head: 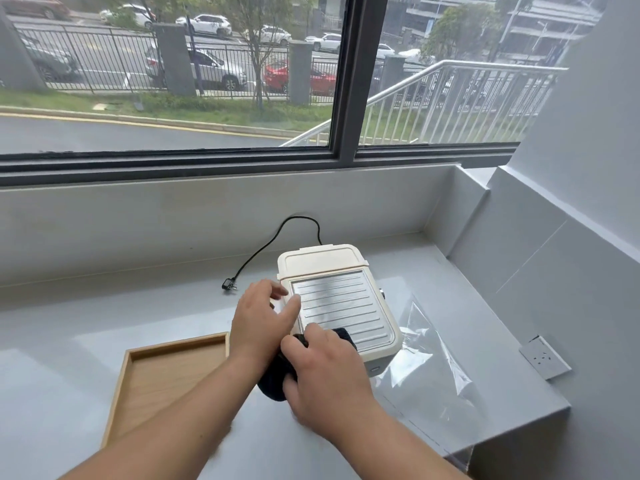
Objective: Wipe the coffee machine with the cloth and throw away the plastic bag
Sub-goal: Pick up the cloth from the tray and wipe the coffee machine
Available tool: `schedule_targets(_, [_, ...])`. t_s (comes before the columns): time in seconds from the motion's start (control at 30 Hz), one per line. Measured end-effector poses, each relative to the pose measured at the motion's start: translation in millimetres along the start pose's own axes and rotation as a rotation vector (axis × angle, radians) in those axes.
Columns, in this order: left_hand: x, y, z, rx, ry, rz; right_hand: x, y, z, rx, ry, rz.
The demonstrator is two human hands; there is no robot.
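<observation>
A cream coffee machine with a ribbed metal top plate stands on the grey counter. My right hand is closed on a dark cloth at the machine's near left corner; part of the cloth shows on the metal plate beyond my fingers. Spread fingers of my left hand rest against the machine's left top edge. A clear plastic bag lies flat on the counter to the right of the machine, reaching the counter's near right edge.
An empty wooden tray lies to the left, under my left forearm. The machine's black cord and plug trail to the back left. A wall socket is on the right wall. The counter ends at a window ledge behind.
</observation>
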State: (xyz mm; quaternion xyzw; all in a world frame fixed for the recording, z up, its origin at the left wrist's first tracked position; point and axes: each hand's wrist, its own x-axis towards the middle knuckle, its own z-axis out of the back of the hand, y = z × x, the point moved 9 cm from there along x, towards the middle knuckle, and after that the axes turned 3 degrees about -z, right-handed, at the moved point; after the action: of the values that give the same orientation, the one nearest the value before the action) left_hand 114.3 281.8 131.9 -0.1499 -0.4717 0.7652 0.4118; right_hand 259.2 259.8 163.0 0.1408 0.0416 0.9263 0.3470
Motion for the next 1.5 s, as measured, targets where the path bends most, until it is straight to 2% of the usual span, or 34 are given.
schedule_targets(0.07, [-7, 18, 4, -0.110, 0.077, 0.137, 11, 0, -3, -0.004, 0.017, -0.049])
schedule_targets(0.2, [-27, 29, 8, -0.284, 0.170, 0.251, 34, 0, -8, 0.088, 0.077, -0.125])
schedule_targets(0.33, [-48, 36, -4, -0.687, 0.301, 0.467, 51, 0, -7, 0.146, 0.068, -0.151])
schedule_targets(0.43, [-59, 30, -13, -0.817, 0.393, 0.496, 58, -2, -8, 0.254, 0.101, -0.130])
schedule_targets(0.57, [-59, 24, -18, -0.809, 0.403, 0.470, 56, -1, -1, 0.429, 0.165, -0.006])
schedule_targets(0.7, [-48, 27, -17, -0.763, 0.329, 0.449, 50, -13, 10, 0.490, 0.160, 0.050])
schedule_targets(0.83, [-34, 36, -15, -0.663, 0.258, 0.414, 45, -43, 25, 0.420, 0.002, 0.058])
schedule_targets(0.9, [-29, 38, -15, -0.640, 0.222, 0.406, 47, -63, 26, 0.345, -0.024, 0.019])
schedule_targets(1.0, [-23, 40, -13, -0.611, 0.133, 0.390, 49, -93, 14, 0.197, 0.071, -0.068])
schedule_targets(1.1, [-17, 41, -14, -0.592, 0.097, 0.366, 45, -105, -3, 0.080, 0.171, -0.082])
schedule_targets(1.27, [-1, 42, -4, -0.473, 0.050, 0.278, 43, -108, -7, 0.070, 0.157, -0.114])
schedule_targets(1.5, [11, 74, -14, -0.602, 0.079, 0.436, 41, -111, -9, 0.083, 0.196, -0.137])
